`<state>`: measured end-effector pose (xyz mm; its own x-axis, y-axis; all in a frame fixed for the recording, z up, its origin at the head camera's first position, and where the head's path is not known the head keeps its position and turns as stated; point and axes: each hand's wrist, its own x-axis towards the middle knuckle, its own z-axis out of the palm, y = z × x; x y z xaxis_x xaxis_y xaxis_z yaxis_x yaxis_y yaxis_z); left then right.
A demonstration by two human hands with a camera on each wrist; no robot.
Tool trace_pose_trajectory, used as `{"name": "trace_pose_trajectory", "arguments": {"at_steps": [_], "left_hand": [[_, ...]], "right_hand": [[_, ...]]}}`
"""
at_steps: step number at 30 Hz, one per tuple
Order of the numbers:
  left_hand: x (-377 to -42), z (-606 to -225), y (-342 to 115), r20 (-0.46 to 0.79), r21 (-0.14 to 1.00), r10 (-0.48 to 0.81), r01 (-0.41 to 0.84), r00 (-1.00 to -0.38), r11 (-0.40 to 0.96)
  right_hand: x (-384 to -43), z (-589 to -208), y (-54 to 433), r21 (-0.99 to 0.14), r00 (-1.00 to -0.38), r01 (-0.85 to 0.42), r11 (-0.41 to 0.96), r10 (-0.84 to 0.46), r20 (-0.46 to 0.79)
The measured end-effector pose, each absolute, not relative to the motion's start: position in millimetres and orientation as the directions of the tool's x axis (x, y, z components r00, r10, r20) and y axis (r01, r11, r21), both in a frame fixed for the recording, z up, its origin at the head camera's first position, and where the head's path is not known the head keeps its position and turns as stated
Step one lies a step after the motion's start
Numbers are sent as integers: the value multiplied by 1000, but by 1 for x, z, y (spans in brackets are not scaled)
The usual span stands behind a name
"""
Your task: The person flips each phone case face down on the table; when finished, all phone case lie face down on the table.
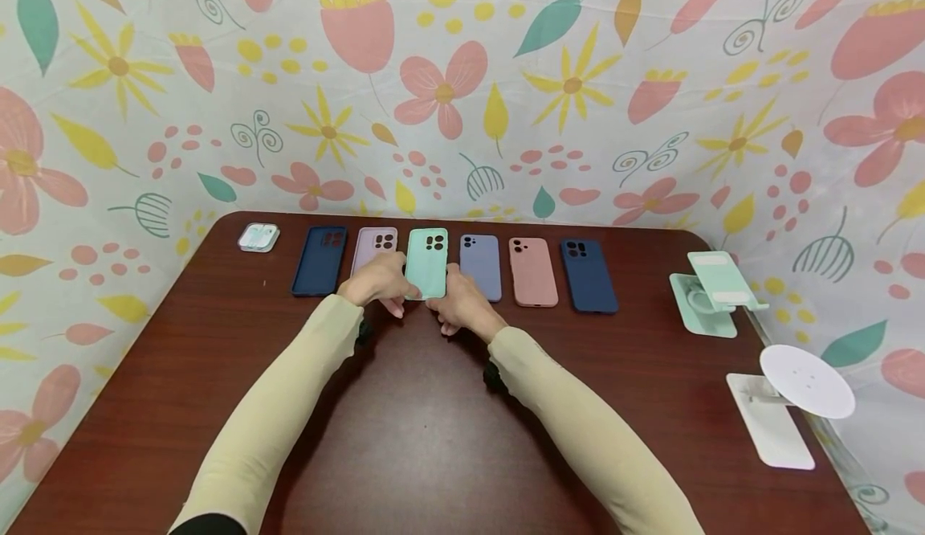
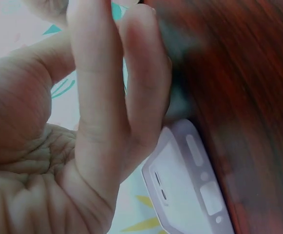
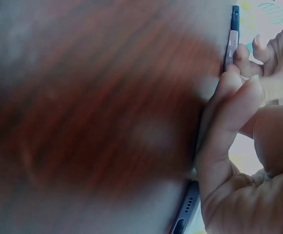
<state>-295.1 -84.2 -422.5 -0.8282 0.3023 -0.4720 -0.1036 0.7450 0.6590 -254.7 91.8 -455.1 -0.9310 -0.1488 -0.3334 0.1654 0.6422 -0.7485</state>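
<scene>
A mint-green phone case (image 1: 426, 266) with camera holes lies between both hands in the middle of a row of cases. My left hand (image 1: 381, 279) grips its lower left edge, partly covering the lilac phone case (image 1: 377, 241) beside it. At the lower right corner, my right hand (image 1: 466, 302) holds the mint case, close to the periwinkle phone case (image 1: 482, 270). In the left wrist view, bent fingers (image 2: 100, 97) stand by the end of the lilac case. The right wrist view has curled fingers (image 3: 229, 117) above the table; the mint case is mostly hidden there.
A navy case (image 1: 318, 262) is at the row's left end; a pink case (image 1: 533, 274) and a dark blue case (image 1: 589, 278) lie right. A small white box (image 1: 258, 237) sits back left. Mint (image 1: 704, 310) and white stands (image 1: 773, 422) occupy the table's right edge.
</scene>
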Motion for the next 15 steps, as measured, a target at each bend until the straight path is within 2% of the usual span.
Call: {"name": "trace_pose_trajectory", "arguments": {"at_steps": [9,15], "left_hand": [[-293,-422,-84,-430,671,315,-67,-846,738],[-292,-425,-82,-440,675,279,-109,-854,729]], "right_hand": [[-252,-455,93,-765,-942,134,630,-158,-295],[-249,-455,94,-784,-950,112,611,-164,-264]]}}
